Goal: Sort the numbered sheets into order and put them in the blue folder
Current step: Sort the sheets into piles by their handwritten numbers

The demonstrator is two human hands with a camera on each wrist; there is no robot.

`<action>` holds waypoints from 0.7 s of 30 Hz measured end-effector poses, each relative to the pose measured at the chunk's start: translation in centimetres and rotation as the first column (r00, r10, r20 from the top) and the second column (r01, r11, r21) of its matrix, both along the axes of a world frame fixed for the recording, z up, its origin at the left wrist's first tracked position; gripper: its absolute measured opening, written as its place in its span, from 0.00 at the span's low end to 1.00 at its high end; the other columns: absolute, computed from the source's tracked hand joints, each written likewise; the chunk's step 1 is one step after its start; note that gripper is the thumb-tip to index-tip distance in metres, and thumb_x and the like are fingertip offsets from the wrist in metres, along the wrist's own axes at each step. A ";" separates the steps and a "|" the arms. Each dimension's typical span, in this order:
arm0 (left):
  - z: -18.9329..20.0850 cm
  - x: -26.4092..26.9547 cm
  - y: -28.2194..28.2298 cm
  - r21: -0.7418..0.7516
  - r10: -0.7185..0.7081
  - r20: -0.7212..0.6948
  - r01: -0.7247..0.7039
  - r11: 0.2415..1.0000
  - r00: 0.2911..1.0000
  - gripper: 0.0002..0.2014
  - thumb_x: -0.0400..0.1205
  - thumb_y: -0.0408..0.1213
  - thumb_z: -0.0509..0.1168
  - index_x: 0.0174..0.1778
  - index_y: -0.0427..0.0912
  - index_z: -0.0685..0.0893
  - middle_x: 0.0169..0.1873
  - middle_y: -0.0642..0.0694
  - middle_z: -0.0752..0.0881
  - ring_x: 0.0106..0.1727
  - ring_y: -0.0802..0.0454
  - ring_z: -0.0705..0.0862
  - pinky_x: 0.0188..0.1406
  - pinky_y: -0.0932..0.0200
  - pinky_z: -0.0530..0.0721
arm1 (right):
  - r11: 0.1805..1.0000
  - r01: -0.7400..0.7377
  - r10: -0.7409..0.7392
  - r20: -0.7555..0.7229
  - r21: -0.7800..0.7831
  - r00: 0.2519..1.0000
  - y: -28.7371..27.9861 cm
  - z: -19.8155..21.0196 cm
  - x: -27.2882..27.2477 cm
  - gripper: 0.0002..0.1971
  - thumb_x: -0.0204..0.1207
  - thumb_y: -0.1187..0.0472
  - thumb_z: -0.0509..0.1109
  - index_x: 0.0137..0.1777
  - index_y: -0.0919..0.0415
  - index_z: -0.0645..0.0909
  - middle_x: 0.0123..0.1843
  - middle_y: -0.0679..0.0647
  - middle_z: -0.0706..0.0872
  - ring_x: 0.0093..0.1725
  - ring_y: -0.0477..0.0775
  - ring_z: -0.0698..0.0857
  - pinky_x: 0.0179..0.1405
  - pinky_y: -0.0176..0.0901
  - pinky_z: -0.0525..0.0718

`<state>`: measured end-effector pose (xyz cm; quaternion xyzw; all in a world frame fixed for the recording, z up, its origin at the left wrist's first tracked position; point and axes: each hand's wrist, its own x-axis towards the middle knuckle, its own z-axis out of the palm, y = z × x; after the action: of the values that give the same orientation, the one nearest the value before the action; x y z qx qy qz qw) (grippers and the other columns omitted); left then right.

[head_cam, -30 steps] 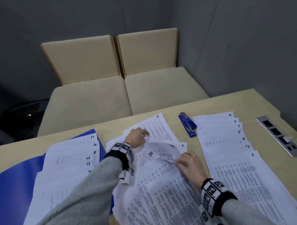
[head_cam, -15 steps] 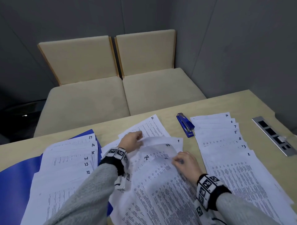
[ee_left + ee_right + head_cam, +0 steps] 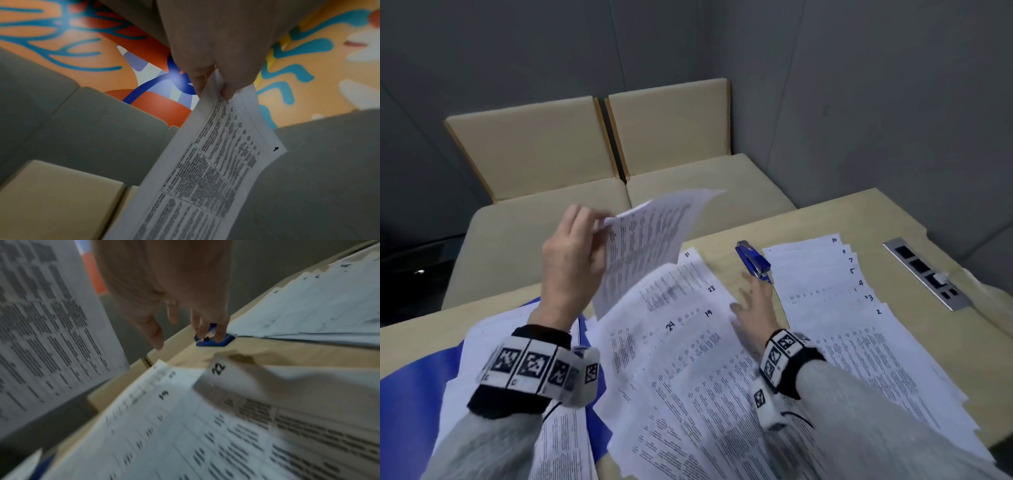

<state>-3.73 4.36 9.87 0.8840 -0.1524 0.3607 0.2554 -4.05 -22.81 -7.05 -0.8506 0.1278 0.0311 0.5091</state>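
My left hand (image 3: 575, 246) is raised above the table and pinches one printed sheet (image 3: 647, 240) by its edge; the left wrist view shows the same sheet (image 3: 216, 162) hanging from my fingertips (image 3: 226, 87). My right hand (image 3: 753, 305) hovers open, fingers spread, over the right edge of the middle pile of sheets (image 3: 681, 359) marked 21, 23, 19, 24; sheet 22 (image 3: 226, 374) lies under it. A fanned row of sheets (image 3: 859, 325) numbered 10 down to 2 lies at the right. The blue folder (image 3: 410, 394) lies at the left under another pile.
A blue stapler (image 3: 753, 263) lies just beyond my right fingers, between the middle and right piles. A metal socket strip (image 3: 924, 274) is set in the table at far right. Two beige seats (image 3: 592, 161) stand behind the table's far edge.
My left hand has lifted a sheet out of the middle pile and raised it high. My right hand has let go of the papers and opened, moving toward the stapler.
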 end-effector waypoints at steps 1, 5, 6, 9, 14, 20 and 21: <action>0.7 -0.1 -0.8 -0.085 -0.004 0.019 0.005 0.996 1.000 0.06 0.79 0.24 0.65 0.49 0.36 0.79 0.40 0.40 0.82 0.37 0.52 0.75 0.34 0.60 0.71 | 0.989 0.070 -0.078 0.055 0.129 0.995 -0.8 1.0 0.0 0.28 0.76 0.67 0.68 0.74 0.51 0.67 0.66 0.51 0.68 0.56 0.45 0.78 0.64 0.46 0.76; 0.7 0.3 -4.9 -0.497 -0.100 -0.074 0.050 0.866 0.992 0.06 0.81 0.30 0.65 0.45 0.46 0.77 0.35 0.58 0.80 0.35 0.68 0.76 0.35 0.68 0.74 | 0.916 0.152 -0.191 0.072 0.371 0.979 -6.1 5.9 -0.5 0.17 0.82 0.50 0.63 0.70 0.42 0.71 0.67 0.49 0.76 0.64 0.47 0.78 0.67 0.50 0.76; -0.3 0.4 -6.2 -0.558 -0.164 -0.132 0.064 0.827 0.978 0.07 0.81 0.32 0.66 0.44 0.48 0.76 0.35 0.59 0.80 0.36 0.67 0.76 0.36 0.66 0.75 | 0.918 0.116 -0.152 0.065 0.379 0.986 -7.7 7.0 -0.8 0.18 0.81 0.47 0.62 0.70 0.41 0.70 0.69 0.48 0.76 0.67 0.47 0.76 0.69 0.50 0.74; -4.5 0.3 -10.8 -0.644 -0.319 -0.336 0.031 0.764 0.886 0.05 0.82 0.35 0.67 0.44 0.46 0.76 0.35 0.57 0.79 0.34 0.60 0.76 0.34 0.62 0.75 | 0.945 0.004 -0.007 0.008 0.327 1.000 -12.6 9.0 -2.3 0.28 0.77 0.41 0.65 0.76 0.40 0.65 0.71 0.45 0.73 0.71 0.47 0.73 0.67 0.46 0.69; -9.5 -1.4 -17.9 -0.784 -0.521 -0.504 -0.111 0.611 0.689 0.04 0.82 0.33 0.65 0.47 0.39 0.75 0.37 0.48 0.77 0.31 0.54 0.73 0.23 0.62 0.73 | 0.974 0.022 0.004 -0.113 0.227 0.994 -19.0 7.2 -5.1 0.34 0.76 0.46 0.69 0.80 0.43 0.58 0.81 0.49 0.64 0.79 0.54 0.65 0.76 0.54 0.66; -9.5 -1.4 -20.8 -0.802 -0.533 -0.513 -0.154 0.577 0.673 0.02 0.82 0.37 0.65 0.46 0.46 0.78 0.43 0.42 0.83 0.37 0.47 0.79 0.33 0.51 0.79 | 0.974 -0.021 0.052 -0.136 0.226 0.989 -19.9 6.1 -6.4 0.37 0.77 0.50 0.69 0.82 0.44 0.55 0.83 0.48 0.61 0.80 0.55 0.63 0.74 0.52 0.66; -9.0 -1.1 -20.8 -0.797 -0.516 -0.495 -0.130 0.589 0.699 0.03 0.82 0.37 0.65 0.45 0.47 0.77 0.41 0.43 0.82 0.34 0.51 0.78 0.31 0.54 0.79 | 0.977 -0.033 0.059 -0.120 0.209 0.991 -19.3 6.0 -6.1 0.38 0.77 0.52 0.71 0.82 0.45 0.54 0.83 0.49 0.61 0.80 0.55 0.64 0.73 0.51 0.67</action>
<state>-4.82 -16.44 0.91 0.7207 0.0231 0.0021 0.6929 -10.17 -42.15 -1.02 -0.7923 0.1361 0.1095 0.5846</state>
